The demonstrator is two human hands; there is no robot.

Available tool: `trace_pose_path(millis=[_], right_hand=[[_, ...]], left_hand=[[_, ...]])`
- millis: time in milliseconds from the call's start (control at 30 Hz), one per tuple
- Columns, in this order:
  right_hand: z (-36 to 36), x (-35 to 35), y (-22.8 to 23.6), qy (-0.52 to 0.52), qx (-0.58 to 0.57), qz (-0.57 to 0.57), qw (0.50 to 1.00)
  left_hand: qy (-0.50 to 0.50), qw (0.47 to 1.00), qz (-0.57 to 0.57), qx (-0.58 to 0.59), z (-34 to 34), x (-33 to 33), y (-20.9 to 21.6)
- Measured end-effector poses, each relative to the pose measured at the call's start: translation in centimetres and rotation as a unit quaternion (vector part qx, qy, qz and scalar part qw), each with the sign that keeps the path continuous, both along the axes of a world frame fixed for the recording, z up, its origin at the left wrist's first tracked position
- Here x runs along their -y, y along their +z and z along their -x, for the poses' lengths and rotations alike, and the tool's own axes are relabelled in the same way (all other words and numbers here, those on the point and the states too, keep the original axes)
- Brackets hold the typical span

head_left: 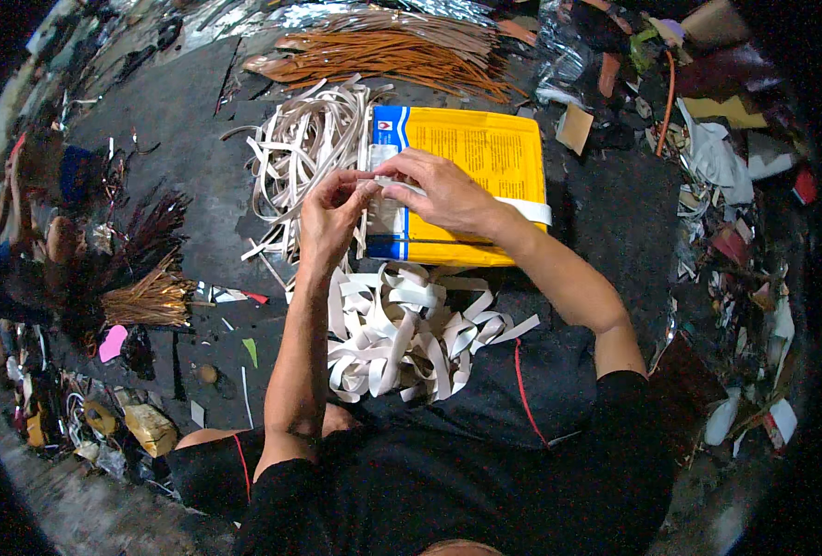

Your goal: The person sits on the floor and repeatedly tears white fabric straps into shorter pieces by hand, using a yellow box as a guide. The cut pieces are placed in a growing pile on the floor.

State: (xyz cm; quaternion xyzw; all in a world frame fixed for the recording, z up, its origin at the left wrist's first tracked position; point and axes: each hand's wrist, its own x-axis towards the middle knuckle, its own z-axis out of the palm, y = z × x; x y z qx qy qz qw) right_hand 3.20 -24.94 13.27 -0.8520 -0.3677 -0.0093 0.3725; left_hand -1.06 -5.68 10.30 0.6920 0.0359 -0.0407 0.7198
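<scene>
Both hands meet over the left part of a yellow container (485, 139) with a blue edge and printed panels, lying flat. My left hand (332, 208) is closed in a pinch, thumb against fingertips. My right hand (443, 190) is closed at its fingertips beside it, its back covering part of the container. A narrow pale strip shows between the fingertips, largely hidden by them. Across the container's right end lies a white strip (527, 211), partly behind my right wrist. Narrow pale strips (304, 139) are heaped left of the container; wider white strips (402, 334) lie piled nearer me.
Bundled orange-brown strands (392, 60) lie beyond the container. Another person (36, 222) is at the far left, near a bundle of golden-brown strands (151, 292). Mixed scraps (726, 213) litter the right side, and a wrapped yellowish packet (150, 428) lies lower left.
</scene>
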Motion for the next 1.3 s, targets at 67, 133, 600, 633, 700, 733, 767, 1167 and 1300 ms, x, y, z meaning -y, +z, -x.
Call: trace_pose_path(millis=[67, 133, 600, 633, 700, 733, 767, 1167, 1300], right_hand=[[-0.3, -0.6, -0.9, -0.023, -0.066, -0.017, 0.997], [-0.4, -1.0, -1.3, -0.019, -0.049, -0.047, 0.998], [-0.6, -0.7, -2.7, -0.023, 0.025, -0.058, 0.998], [-0.6, -0.6, -2.7, -0.016, 0.032, -0.053, 0.998], [-0.7, -0.5, -2.7, -0.003, 0.044, -0.044, 0.998], [-0.6, -0.4, -2.7, -0.003, 0.046, -0.036, 0.998], [-0.5, -0.4, -2.8, -0.003, 0.049, -0.027, 0.998], [0.1, -1.6, -2.9, -0.036, 0.095, -0.01, 0.995], [0.1, -1.6, -2.7, -0.068, 0.076, -0.023, 0.995]], left_hand=[[0.036, 0.999, -0.011, 0.017, -0.2, 0.2, -0.5], [0.065, 0.998, 0.001, 0.01, -0.1, 0.1, -1.0], [0.061, 0.998, -0.019, -0.029, -0.2, 0.7, -1.7], [0.062, 0.998, -0.016, -0.026, -0.3, 0.7, -1.8], [0.062, 0.998, -0.016, -0.029, -0.4, 0.6, -2.1], [0.056, 0.997, -0.018, -0.046, -0.5, 0.5, -2.1], [0.05, 0.997, -0.019, -0.062, -0.5, 0.4, -2.0], [0.049, 0.976, 0.166, -0.13, -0.6, 0.5, -2.9], [0.028, 0.989, 0.111, -0.089, 0.0, 0.1, -2.3]])
